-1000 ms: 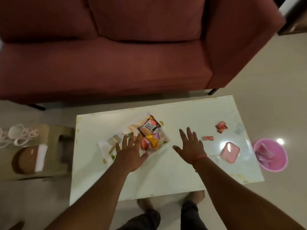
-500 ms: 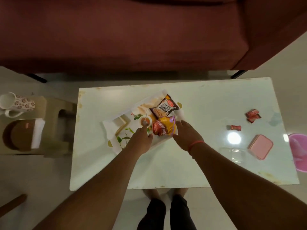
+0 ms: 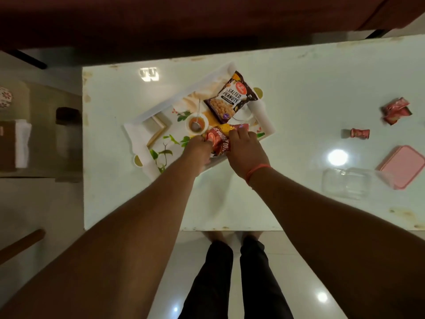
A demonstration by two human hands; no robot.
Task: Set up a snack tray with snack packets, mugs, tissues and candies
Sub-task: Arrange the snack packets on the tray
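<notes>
While the left hand [image 3: 197, 149] and right hand [image 3: 245, 149] both pinch the red snack packet [image 3: 219, 140] at the tray's [image 3: 138, 132] near edge, it looks light, crinkly and slippery — best held by its crimped ends, not its puffed middle.

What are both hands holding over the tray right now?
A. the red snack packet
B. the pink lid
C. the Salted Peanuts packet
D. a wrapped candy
A: the left hand and right hand both grip the red snack packet at the near edge of the tray.
</notes>
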